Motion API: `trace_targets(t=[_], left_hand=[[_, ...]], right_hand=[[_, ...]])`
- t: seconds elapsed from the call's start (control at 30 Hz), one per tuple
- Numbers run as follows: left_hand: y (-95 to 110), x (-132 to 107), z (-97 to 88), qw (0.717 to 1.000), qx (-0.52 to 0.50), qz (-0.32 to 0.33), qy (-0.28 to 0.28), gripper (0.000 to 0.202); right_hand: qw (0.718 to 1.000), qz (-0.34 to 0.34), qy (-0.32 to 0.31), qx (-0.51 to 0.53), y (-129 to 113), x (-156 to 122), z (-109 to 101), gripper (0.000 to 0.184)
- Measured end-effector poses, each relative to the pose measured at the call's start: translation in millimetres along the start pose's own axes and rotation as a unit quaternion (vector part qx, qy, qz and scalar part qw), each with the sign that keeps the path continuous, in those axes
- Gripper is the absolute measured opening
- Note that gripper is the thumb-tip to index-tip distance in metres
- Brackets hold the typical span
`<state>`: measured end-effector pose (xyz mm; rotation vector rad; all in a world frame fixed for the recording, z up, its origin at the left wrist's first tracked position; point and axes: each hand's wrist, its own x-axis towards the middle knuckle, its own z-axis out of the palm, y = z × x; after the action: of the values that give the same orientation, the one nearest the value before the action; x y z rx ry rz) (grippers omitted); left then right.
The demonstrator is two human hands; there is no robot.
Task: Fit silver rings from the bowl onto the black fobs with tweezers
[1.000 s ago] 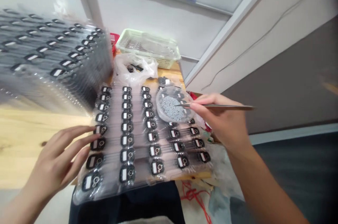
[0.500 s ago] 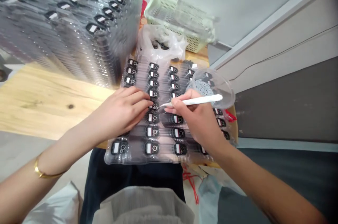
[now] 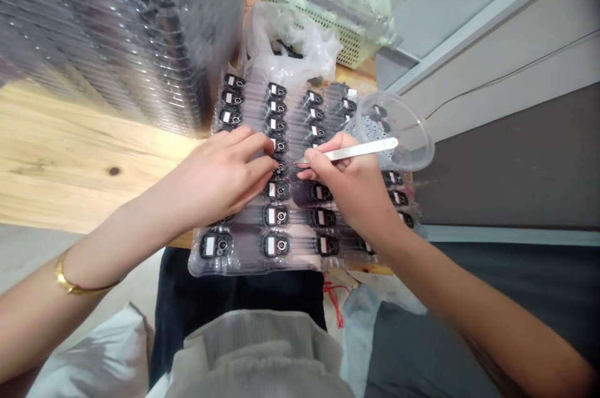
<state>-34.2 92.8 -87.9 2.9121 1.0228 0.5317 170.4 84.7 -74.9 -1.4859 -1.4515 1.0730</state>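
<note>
My right hand (image 3: 349, 176) grips white tweezers (image 3: 363, 149), its fingers closed round them. The fine tips point left at one small black part (image 3: 280, 168) with ring-shaped details, in the second column of a clear plastic tray (image 3: 248, 263). From the left, my left hand (image 3: 234, 170) reaches over the tray, fingers bent and closed on that same part's edge; the thumb is hidden. Several like parts with white labels sit in rows, such as the black part (image 3: 276, 245) at the near edge. Whether the tips touch anything is too small to tell.
A round clear tub (image 3: 417, 135) with small speckled bits stands on the tray's right side. Behind lie a plastic bag (image 3: 309, 67) and a pale green basket (image 3: 344, 45). Tall stacked trays (image 3: 154, 67) stand at left on the wooden table (image 3: 70, 167).
The view has tilted down and shifted, so the tray sits higher in the picture. Both hands stay at the same part, and the tweezers remain in my right hand.
</note>
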Motion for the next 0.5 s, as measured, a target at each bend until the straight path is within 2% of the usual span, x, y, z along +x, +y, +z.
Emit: trace_targets(t=[0.5], left_hand=[[-0.1, -1.9, 3.1, 1.000, -0.003, -0.001, 0.012, 0.036]], right_hand=[[0.999, 0.021, 0.005, -0.037, -3.6, 3.2, 3.2, 0.020]])
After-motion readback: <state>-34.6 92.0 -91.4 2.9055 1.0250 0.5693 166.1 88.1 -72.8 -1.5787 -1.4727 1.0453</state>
